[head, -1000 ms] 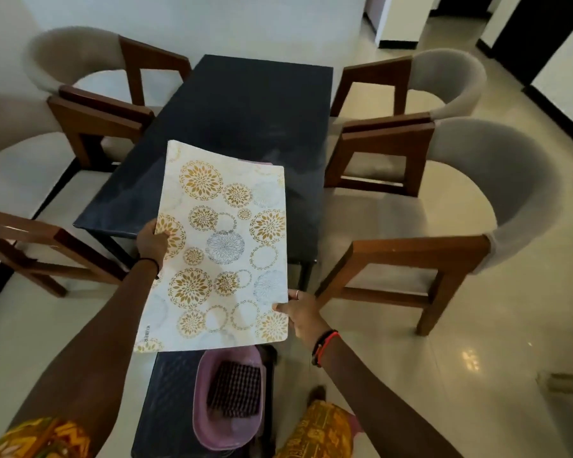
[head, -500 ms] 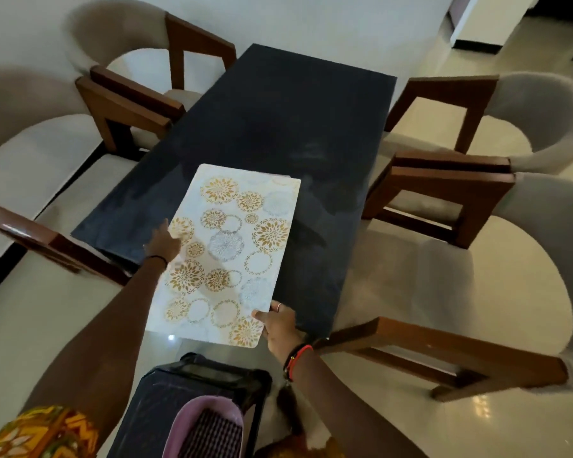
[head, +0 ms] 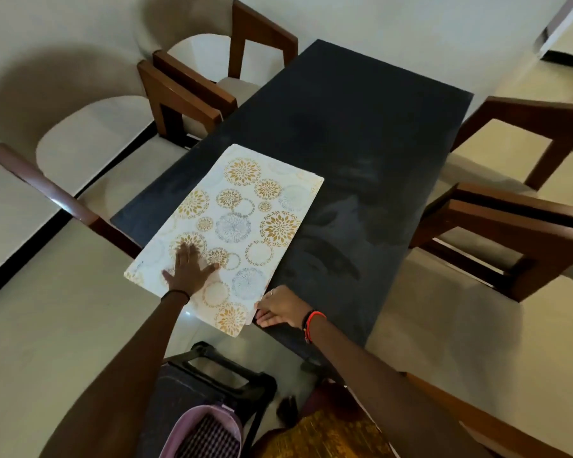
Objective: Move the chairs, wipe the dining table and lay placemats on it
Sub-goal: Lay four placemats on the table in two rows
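While pale floor (head: 63, 325) fills the room, the two left chairs (head: 186, 94), wood-framed with pale padded backs, stand at the upper left of the frame beside the dark bench (head: 361, 133). The bench runs from centre to upper right. The placemat (head: 252, 206) lies lengthwise at its near left, the near end overhanging the edge. The left hand (head: 189, 269) rests flat on it, fingers spread. The right hand (head: 278, 307) touches its near right corner; whether it pinches cannot be told. The two right chairs (head: 510, 233) stand at the right edge. At bottom centre, a pink basket (head: 186, 421) on a black stool (head: 245, 385) holds a checked cloth (head: 209, 439).
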